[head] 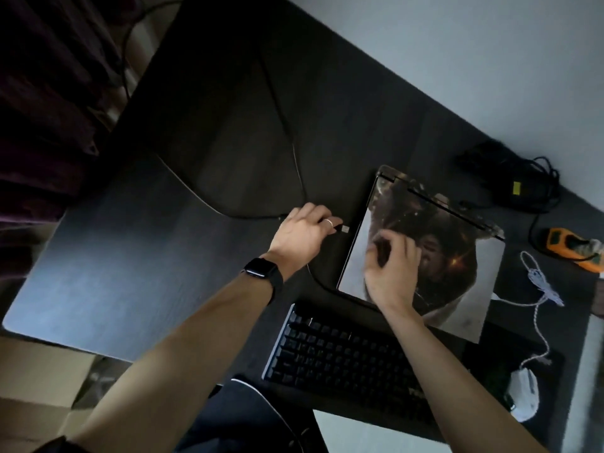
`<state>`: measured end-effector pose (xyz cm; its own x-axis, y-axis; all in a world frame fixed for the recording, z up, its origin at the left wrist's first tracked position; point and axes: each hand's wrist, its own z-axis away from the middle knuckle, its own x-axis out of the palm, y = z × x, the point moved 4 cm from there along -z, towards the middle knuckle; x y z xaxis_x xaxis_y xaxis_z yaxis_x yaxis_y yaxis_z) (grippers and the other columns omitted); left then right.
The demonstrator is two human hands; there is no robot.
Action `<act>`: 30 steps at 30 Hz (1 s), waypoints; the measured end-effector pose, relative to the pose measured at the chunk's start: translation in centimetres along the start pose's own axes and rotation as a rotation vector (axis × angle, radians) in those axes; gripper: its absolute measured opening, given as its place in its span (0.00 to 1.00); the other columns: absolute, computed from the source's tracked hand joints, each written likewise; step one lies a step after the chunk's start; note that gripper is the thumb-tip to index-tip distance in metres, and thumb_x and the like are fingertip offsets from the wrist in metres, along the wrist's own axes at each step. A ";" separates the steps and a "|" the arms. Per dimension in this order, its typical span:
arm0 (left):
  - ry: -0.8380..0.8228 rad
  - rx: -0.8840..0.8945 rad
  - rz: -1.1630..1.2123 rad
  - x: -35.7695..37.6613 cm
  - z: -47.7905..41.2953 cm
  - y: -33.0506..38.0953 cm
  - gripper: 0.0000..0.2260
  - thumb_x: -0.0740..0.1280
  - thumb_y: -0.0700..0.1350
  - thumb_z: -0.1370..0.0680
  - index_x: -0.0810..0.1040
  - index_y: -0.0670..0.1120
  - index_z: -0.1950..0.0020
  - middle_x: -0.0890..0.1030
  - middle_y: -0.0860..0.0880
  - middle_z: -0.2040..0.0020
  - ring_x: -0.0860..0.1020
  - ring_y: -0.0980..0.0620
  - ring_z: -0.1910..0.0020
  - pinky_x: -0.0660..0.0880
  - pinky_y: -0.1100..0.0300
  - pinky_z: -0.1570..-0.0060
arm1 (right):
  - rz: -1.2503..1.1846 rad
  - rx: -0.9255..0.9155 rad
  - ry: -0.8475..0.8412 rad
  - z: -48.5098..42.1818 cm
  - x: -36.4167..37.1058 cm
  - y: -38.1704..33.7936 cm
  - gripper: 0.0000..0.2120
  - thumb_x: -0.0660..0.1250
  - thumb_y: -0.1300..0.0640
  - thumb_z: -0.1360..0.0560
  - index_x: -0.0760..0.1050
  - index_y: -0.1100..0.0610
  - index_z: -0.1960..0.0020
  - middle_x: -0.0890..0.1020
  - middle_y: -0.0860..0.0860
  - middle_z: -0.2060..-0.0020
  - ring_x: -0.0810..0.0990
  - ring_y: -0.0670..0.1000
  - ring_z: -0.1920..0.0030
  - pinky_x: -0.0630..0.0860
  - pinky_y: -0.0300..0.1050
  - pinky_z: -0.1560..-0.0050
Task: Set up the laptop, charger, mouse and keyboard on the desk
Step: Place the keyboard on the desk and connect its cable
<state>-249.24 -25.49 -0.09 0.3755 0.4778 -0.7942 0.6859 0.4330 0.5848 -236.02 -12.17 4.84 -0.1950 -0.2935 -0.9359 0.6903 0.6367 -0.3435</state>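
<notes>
A closed laptop (pixel 457 256) with a picture skin on its lid lies on the dark desk (pixel 163 256). My left hand (pixel 304 230) pinches a USB plug (pixel 343 229) on a black cable, right beside the laptop's left edge. My right hand (pixel 392 266) hovers over the lid with its fingers curled, holding nothing that I can see. A black keyboard (pixel 343 361) lies in front of the laptop. A white mouse (pixel 524 395) with a braided white cable sits on a dark pad at the right. The black charger brick (pixel 516 184) lies behind the laptop.
An orange power strip (pixel 572 248) sits at the desk's right edge. Black cable (pixel 294 152) runs across the left half of the desk toward its back. A cardboard box (pixel 36 387) stands on the floor to the left. A wall borders the desk's far side.
</notes>
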 end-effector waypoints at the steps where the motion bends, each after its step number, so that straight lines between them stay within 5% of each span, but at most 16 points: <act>1: 0.023 -0.007 0.006 0.4 -0.1 -0.1 0.11 0.74 0.44 0.26 0.84 0.50 0.44 0.81 0.50 0.51 0.78 0.46 0.52 0.67 0.58 0.53 | 0.018 -0.013 0.016 -1.1 0.3 0.0 0.14 0.68 0.53 0.24 0.74 0.51 0.39 0.75 0.50 0.40 0.69 0.49 0.39 0.70 0.46 0.38; 8: 0.166 -0.075 0.105 2.8 0.4 0.1 0.10 0.73 0.45 0.25 0.84 0.51 0.44 0.80 0.47 0.45 0.75 0.46 0.49 0.67 0.55 0.49 | 0.074 -0.058 0.125 -5.6 3.4 -1.0 0.19 0.60 0.49 0.21 0.73 0.56 0.34 0.72 0.55 0.32 0.69 0.59 0.33 0.67 0.56 0.36; 19: 0.168 -0.031 0.024 3.7 0.1 0.3 0.10 0.68 0.48 0.22 0.83 0.54 0.42 0.78 0.53 0.48 0.74 0.50 0.46 0.65 0.57 0.45 | 0.058 -0.103 0.220 -6.2 5.1 -0.6 0.17 0.58 0.50 0.17 0.73 0.57 0.34 0.73 0.56 0.32 0.70 0.59 0.36 0.68 0.55 0.40; 30: 0.092 0.171 -0.035 3.4 -1.3 0.3 0.11 0.67 0.40 0.24 0.84 0.45 0.44 0.79 0.46 0.53 0.71 0.47 0.52 0.70 0.55 0.56 | 0.140 -0.191 0.253 -6.3 5.5 -0.5 0.16 0.61 0.51 0.18 0.73 0.60 0.35 0.73 0.57 0.32 0.70 0.61 0.37 0.68 0.55 0.37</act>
<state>-248.56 -22.78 -2.46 0.2966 0.5361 -0.7903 0.7961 0.3184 0.5147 -241.86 -9.61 -0.65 -0.2912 -0.0228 -0.9564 0.5842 0.7874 -0.1966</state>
